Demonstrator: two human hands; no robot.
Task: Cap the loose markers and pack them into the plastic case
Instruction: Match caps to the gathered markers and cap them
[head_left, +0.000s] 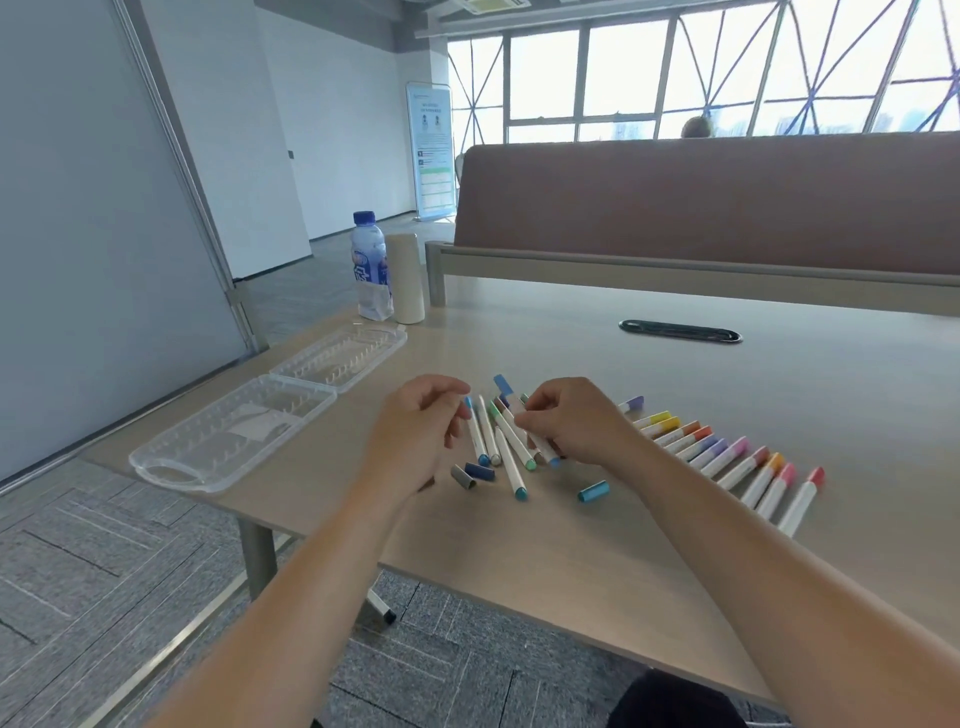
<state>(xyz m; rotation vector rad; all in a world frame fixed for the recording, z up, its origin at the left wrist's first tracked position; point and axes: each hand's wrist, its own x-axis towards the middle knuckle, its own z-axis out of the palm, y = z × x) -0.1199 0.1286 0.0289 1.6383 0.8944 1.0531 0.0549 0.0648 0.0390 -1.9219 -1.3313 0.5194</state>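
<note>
A pale wooden table (805, 384) is seen from above, with two bare forearms reaching in from the bottom edge.

The right hand (571, 421) is held over a loose cluster of uncapped markers (511, 462) near the table's middle. Its fingers are curled, and a white-barrelled marker (543, 447) is pinched between thumb and fingertips; the marker's blue end sticks out below the hand.

The left hand (415, 431) is held just left of the cluster. Its fingers are loosely curled, and their tips are close to the upper end of a blue-tipped marker (475, 431). Whether that marker is actually gripped cannot be told.

Four loose caps are scattered around the cluster:
- a grey cap (462, 477) and a dark blue cap (480, 471), side by side at its near left
- a light blue cap (593, 491) at its near right
- a blue cap (503, 384) at its far edge

To the right, partly hidden by the right forearm, a row of capped markers (727, 457) is laid side by side, in purple, yellow, orange, pink and red.

The clear plastic case (234, 431) lies open on the table's left part, well apart from the markers, with its two halves spread flat.

Beyond the case, a water bottle (370, 265) and a white cylinder (408, 278) stand together at the table's far left corner.
</note>
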